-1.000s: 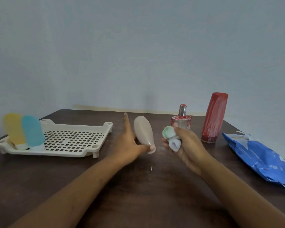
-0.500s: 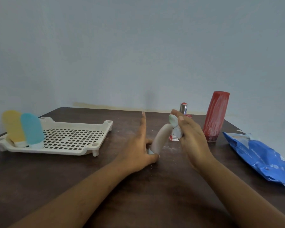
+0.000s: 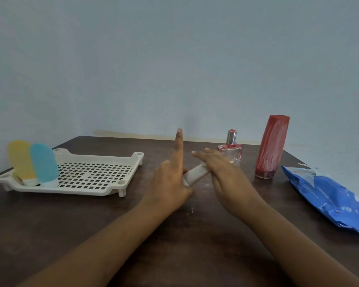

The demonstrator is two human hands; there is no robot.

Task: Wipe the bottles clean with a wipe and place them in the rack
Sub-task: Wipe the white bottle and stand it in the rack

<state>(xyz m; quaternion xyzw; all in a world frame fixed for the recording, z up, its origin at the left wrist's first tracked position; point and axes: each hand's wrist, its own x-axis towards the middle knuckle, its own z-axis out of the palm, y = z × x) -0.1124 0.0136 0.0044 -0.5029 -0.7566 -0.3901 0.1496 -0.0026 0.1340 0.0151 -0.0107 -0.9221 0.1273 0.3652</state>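
My left hand (image 3: 170, 183) grips the cap end of a pale beige bottle (image 3: 195, 176), its index finger pointing straight up. The bottle leans low to the right, just above the table. My right hand (image 3: 226, 175) lies over the bottle's upper half with the fingers stretched across it. The wipe is almost wholly hidden under that palm; only a white scrap (image 3: 232, 161) shows. The cream rack (image 3: 95, 190) stands at the left, with a yellow bottle (image 3: 20, 158) and a light blue bottle (image 3: 43, 162) upright at its left end.
A small red-trimmed glass perfume bottle (image 3: 231, 150) stands just behind my right hand. A tall red bottle (image 3: 272, 146) streaked with white stands to its right. A blue wipe pack (image 3: 327, 197) lies at the right edge of the dark wooden table (image 3: 71, 224).
The beige bottle has tipped from upright down to the right. My right hand, first apart with the bunched wipe, has come onto the bottle and slid down over it.
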